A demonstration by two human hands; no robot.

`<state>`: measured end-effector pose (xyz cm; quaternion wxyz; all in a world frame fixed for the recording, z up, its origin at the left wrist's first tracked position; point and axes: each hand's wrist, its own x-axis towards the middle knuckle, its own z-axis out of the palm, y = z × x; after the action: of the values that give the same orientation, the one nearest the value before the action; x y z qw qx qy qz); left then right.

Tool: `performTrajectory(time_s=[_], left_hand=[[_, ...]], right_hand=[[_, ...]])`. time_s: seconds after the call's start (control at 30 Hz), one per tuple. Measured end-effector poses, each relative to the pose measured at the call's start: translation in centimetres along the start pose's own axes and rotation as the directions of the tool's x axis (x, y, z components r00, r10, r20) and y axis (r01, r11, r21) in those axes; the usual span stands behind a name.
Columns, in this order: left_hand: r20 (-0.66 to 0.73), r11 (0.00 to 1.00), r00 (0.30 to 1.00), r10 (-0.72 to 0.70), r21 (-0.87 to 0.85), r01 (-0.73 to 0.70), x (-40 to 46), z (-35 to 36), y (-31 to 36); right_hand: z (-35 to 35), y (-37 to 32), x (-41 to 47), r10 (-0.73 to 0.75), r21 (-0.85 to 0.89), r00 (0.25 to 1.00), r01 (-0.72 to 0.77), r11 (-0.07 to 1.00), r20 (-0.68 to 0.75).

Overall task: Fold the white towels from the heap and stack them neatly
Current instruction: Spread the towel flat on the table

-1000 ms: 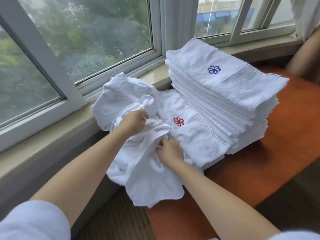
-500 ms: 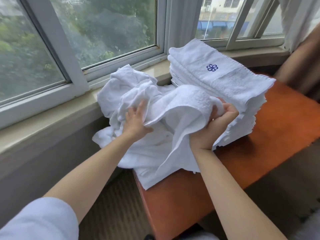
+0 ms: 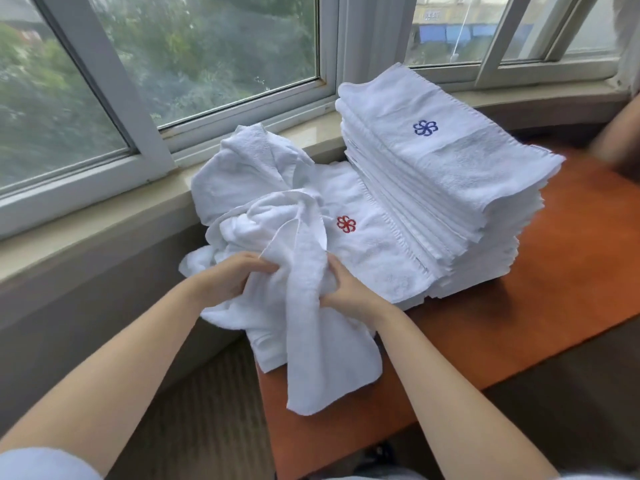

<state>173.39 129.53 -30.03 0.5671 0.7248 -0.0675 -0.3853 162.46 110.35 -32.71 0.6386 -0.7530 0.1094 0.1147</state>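
Window-side orange bench (image 3: 571,271): folded stack (image 3: 450,174) at far edge, heap (image 3: 249,174) beside it. Left hand (image 3: 228,278) and right hand (image 3: 349,292) grasp crumpled towel (image 3: 311,341) at near-left corner. Step: picking. Next, probably find corners, spread flat.

Heap (image 3: 249,174) left of stack (image 3: 450,188), on table (image 3: 571,306).

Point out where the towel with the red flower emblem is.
In the head view, the red-emblem towel lies flat mid-table, against the left foot of the folded stack, just beyond the right hand.
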Motion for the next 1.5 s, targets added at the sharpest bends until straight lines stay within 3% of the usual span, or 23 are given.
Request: performTrajectory(time_s=[0.07,0.2,0.27,0.33,0.37,0.43,0.5,0.57,0.63,0.7,0.73,0.8,0.83,0.9,0.93,1.0,1.07,1.17,1.23,1.3,1.37,1.43,1.5], left_hand=[[-0.005,1.0,1.0,-0.008,-0.009,0.008,-0.9,0.0,-0.6],[-0.111,0.938,0.989,-0.094,0.324,0.126,-2.2,-0.8,-1.3],[-0.211,0.789,0.977,-0.037,0.594,0.158,-1.4,-1.2,-2.0],[-0.206,0.543,0.977,0.056,0.827,0.144,0.0,-1.4,-2.9],[-0.181,0.409,0.982,0.06,0.902,0.142,0.6,-1.6,-3.1],[-0.165,0.214,0.985,0.046,0.965,0.151,1.9,-2.3,-3.0],[-0.188,0.183,0.982,0.033,0.967,0.179,3.2,-2.8,-2.2],[-0.216,0.201,0.976,0.04,0.958,0.204,4.2,-2.7,-1.2],[-0.242,0.181,0.969,0.053,0.956,0.229,4.8,-2.1,-0.4],[-0.297,0.142,0.951,0.083,0.948,0.284,5.4,-1.1,0.1],[-0.322,0.128,0.94,0.11,0.943,0.308,5.4,-0.4,0.3],[-0.363,0.206,0.882,0.299,0.927,0.312,4.8,1.3,0.3],[-0.353,0.266,0.813,0.463,0.93,0.252,4.3,2.1,0.0],[-0.26,0.316,0.657,0.707,0.948,0.036,3.1,3.8,-1.1],[-0.211,0.332,0.641,0.738,0.94,-0.073,2.7,4.4,-1.8],[-0.225,0.51,0.778,0.587,0.849,-0.139,2.2,5.5,-2.8],[-0.249,0.696,0.919,0.305,0.717,-0.036,2.2,5.8,-3.4],[-0.228,0.77,0.958,0.173,0.638,0.013,1.9,5.7,-3.9],[-0.14,0.807,0.986,0.086,0.59,0.013,1.2,5.8,-3.8],[-0.059,0.885,0.998,-0.004,0.464,0.031,0.1,6.2,-3.3],[-0.019,0.94,0.999,-0.034,0.339,0.038,-1.5,6.7,-3.0],[0.023,0.957,0.998,-0.059,0.287,0.05,-2.4,7.1,-2.9],[0.003,0.98,0.998,-0.059,0.19,0.058,-3.3,9.3,-4.2]], right_hand=[[0.7,0.2,0.5,-0.096,-0.235,0.994,0.105,0.966,0.051],[3.3,0.7,0.6,-0.339,-0.473,0.925,0.223,0.852,-0.173],[3.9,1.0,0.0,-0.532,-0.523,0.814,0.355,0.775,-0.235],[3.7,1.0,-0.8,-0.595,-0.396,0.755,0.476,0.786,-0.274],[3.4,0.7,-1.2,-0.541,-0.238,0.798,0.49,0.839,-0.265],[2.2,-0.3,-1.8,-0.309,0.079,0.942,0.321,0.944,-0.133],[0.2,-0.9,-2.2,-0.064,0.087,0.995,0.057,0.995,0.075],[-1.9,-0.5,-2.9,0.216,-0.001,0.932,-0.226,0.974,0.29],[-3.4,0.3,-3.9,0.477,-0.08,0.764,-0.495,0.865,0.433],[-4.1,1.7,-4.5,0.537,-0.211,0.683,-0.506,0.837,0.495],[-4.0,2.3,-4.5,0.516,-0.278,0.724,-0.435,0.857,0.457],[-3.5,3.4,-4.1,0.381,-0.265,0.878,-0.308,0.914,0.29],[-3.3,3.7,-3.8,0.293,-0.212,0.938,-0.253,0.944,0.185],[-2.9,4.0,-2.8,0.118,-0.146,0.993,-0.121,0.982,-0.023],[-2.6,4.1,-2.3,0.044,-0.201,0.992,-0.066,0.977,-0.115],[-1.7,3.9,-1.4,-0.058,-0.387,0.985,-0.009,0.922,-0.162],[-0.9,3.4,-1.0,-0.059,-0.472,0.993,0.005,0.882,-0.099],[-1.0,2.1,-1.4,-0.053,-0.44,0.999,0.043,0.897,-0.01],[-2.4,0.6,-1.6,0.045,-0.325,0.978,0.024,0.946,0.202],[-3.9,-1.1,-2.2,0.158,-0.287,0.877,-0.024,0.958,0.454],[-5.0,-2.1,-2.7,0.178,-0.227,0.751,-0.039,0.973,0.636],[-5.6,-2.0,-2.9,0.095,-0.05,0.712,-0.085,0.995,0.696],[-5.9,-1.6,-2.6,0.013,0.124,0.794,-0.111,0.986,0.608]])
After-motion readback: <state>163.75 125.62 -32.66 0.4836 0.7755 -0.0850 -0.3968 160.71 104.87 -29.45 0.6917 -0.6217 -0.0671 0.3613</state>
